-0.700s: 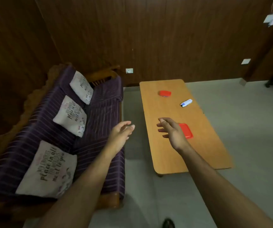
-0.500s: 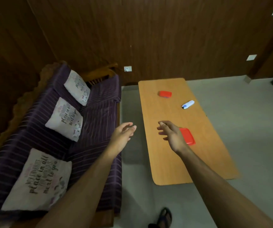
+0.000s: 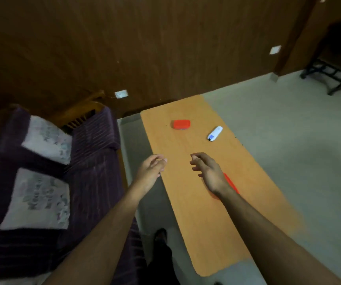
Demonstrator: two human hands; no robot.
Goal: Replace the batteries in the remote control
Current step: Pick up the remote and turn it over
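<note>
Both hands empty, fingers loosely spread: left hand (image 3: 152, 168) at bench (image 3: 202, 233) edge, right hand (image 3: 207, 171) over it. Remote (image 3: 215, 133) lies well beyond right hand, untouched. Risk: right wrist hides flat red piece (image 3: 230, 183), a blind reach could knock it off. Red box (image 3: 181, 124) ahead of hands. No readable writing; cushion (image 3: 36, 199) text blurred.

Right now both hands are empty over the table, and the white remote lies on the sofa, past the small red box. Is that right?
Not quite. The head view shows the white remote lying on the table, not the sofa, right of the small red box. Both hands, left and right, are indeed empty.
</note>
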